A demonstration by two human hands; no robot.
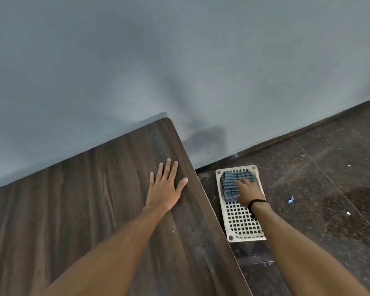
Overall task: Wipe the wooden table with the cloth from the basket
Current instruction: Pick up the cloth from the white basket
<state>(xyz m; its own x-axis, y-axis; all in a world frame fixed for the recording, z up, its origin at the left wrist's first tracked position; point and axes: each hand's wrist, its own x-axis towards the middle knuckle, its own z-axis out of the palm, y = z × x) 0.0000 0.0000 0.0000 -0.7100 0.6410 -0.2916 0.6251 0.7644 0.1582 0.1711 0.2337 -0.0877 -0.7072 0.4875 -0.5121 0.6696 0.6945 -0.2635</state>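
A dark wooden table (83,199) fills the lower left, its right edge running diagonally down the frame. My left hand (166,186) lies flat on the tabletop near that edge, fingers straight and spread. On the floor to the right of the table stands a white plastic basket (241,225) with a grid bottom. A folded blue striped cloth (233,182) lies in the basket's far end. My right hand (249,192) reaches down into the basket and rests on the cloth; its fingertips are hidden, so whether it grips the cloth is not visible.
A grey wall (179,60) rises behind the table and basket. The dark speckled stone floor (318,178) stretches to the right, with a few small scraps of litter on it. A black band circles my right wrist.
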